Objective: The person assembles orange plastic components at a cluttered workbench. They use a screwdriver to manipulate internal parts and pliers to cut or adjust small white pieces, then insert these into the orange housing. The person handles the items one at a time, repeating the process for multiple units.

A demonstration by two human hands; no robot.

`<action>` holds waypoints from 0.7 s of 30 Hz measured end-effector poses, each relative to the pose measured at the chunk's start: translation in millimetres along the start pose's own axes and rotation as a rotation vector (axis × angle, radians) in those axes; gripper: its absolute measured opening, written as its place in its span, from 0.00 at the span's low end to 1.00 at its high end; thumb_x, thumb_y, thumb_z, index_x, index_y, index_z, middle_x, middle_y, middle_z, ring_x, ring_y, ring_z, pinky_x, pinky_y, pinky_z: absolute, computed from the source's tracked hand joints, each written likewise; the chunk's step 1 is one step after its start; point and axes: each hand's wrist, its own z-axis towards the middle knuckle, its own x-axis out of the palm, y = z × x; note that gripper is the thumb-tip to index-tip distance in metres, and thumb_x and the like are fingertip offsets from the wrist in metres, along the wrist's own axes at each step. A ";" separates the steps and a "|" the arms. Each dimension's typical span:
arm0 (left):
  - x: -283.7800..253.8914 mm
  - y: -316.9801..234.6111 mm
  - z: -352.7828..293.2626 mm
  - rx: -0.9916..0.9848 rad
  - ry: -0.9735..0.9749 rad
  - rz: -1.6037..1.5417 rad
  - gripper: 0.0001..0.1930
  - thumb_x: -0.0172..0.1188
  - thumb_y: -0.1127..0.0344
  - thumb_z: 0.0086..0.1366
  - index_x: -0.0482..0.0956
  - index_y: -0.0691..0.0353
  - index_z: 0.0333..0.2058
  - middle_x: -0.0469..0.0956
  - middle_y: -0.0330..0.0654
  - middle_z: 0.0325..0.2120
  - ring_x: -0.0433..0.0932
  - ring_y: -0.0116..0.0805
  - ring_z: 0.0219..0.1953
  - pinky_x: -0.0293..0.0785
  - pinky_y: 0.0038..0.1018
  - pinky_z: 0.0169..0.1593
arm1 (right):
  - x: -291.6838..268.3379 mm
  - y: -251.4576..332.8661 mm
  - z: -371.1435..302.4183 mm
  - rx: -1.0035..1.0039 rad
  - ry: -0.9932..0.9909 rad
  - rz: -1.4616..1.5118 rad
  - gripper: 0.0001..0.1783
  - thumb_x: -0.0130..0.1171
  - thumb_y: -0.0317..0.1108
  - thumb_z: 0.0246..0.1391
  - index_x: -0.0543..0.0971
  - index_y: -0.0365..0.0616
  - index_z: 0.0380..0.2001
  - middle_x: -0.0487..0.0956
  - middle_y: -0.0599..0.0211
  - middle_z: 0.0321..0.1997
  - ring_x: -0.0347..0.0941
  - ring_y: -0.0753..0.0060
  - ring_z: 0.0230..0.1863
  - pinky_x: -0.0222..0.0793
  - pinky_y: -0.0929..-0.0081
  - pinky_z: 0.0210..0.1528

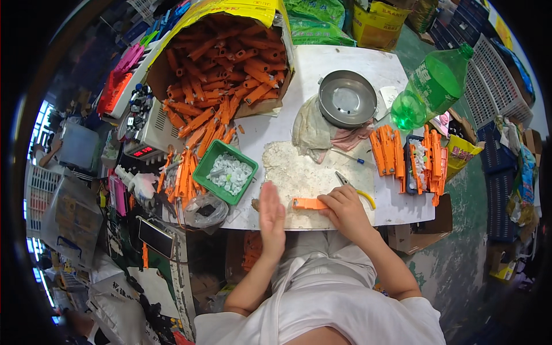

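Note:
My right hand (pixel 348 211) grips one end of an orange plastic housing (pixel 307 203), which lies level over the near edge of the worn work mat (pixel 287 167). Left of it, apart from the housing, my left hand (pixel 272 221) is raised with its fingers stretched out and nothing in it. A green bin (pixel 198 172) of small whitish plastic parts (pixel 230 173) stands just beyond that hand. Pliers with yellow handles (pixel 367 198) lie beside my right hand, partly hidden behind it. Farther up the mat is a thin tool with a blue end (pixel 359 161).
A big yellow-edged sack (pixel 253 8) spills many orange housings (pixel 224 63) onto the table's left side. At the back sits a round metal bowl (pixel 348 99) by a rag (pixel 310 129). Rightward are a green bottle (pixel 440 80) and stacked orange housings (pixel 388 150). A clear plastic bag (pixel 206 210) lies near the left edge.

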 end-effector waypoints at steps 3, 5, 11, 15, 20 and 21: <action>-21.8 -7.2 6.5 0.113 0.005 0.214 0.26 0.50 0.67 0.67 0.56 0.68 0.60 0.60 0.47 0.60 0.58 0.37 0.63 0.50 0.30 0.64 | -2.2 0.0 0.4 0.019 -0.005 0.050 0.17 0.63 0.31 0.45 0.77 0.39 0.40 0.75 0.60 0.35 0.68 0.57 0.43 0.63 0.67 0.48; -31.9 -6.8 8.2 0.073 0.036 0.280 0.21 0.53 0.67 0.65 0.64 0.67 0.55 0.67 0.47 0.54 0.64 0.38 0.58 0.56 0.30 0.61 | -6.2 -1.8 2.8 0.129 0.016 0.230 0.15 0.61 0.32 0.47 0.77 0.40 0.40 0.76 0.61 0.36 0.68 0.56 0.42 0.61 0.64 0.49; -21.4 -10.0 21.2 0.279 0.304 0.811 0.12 0.60 0.69 0.58 0.77 0.64 0.41 0.75 0.45 0.40 0.70 0.44 0.49 0.66 0.34 0.52 | -15.3 -28.0 39.3 0.102 -0.156 -0.136 0.17 0.61 0.32 0.47 0.77 0.40 0.42 0.75 0.62 0.40 0.67 0.55 0.46 0.60 0.63 0.51; -13.9 -11.3 29.3 0.485 0.457 1.014 0.14 0.63 0.70 0.52 0.78 0.63 0.39 0.75 0.43 0.37 0.70 0.45 0.48 0.66 0.37 0.51 | -8.9 -20.0 32.6 -0.001 -0.162 -0.120 0.17 0.64 0.32 0.43 0.77 0.42 0.39 0.73 0.63 0.41 0.65 0.57 0.49 0.59 0.61 0.53; -17.2 -6.0 32.3 0.538 0.515 1.050 0.15 0.64 0.70 0.48 0.77 0.64 0.37 0.75 0.41 0.37 0.71 0.43 0.46 0.65 0.37 0.51 | 9.2 6.5 2.6 -0.035 -0.058 -0.103 0.18 0.66 0.34 0.39 0.77 0.44 0.37 0.74 0.65 0.39 0.67 0.59 0.48 0.57 0.58 0.56; -16.6 -6.8 32.9 0.547 0.518 1.064 0.15 0.64 0.70 0.48 0.77 0.64 0.37 0.75 0.41 0.37 0.71 0.43 0.46 0.65 0.37 0.51 | 13.1 5.9 0.6 -0.026 -0.067 -0.129 0.17 0.66 0.34 0.39 0.77 0.44 0.37 0.74 0.67 0.38 0.67 0.59 0.48 0.57 0.56 0.56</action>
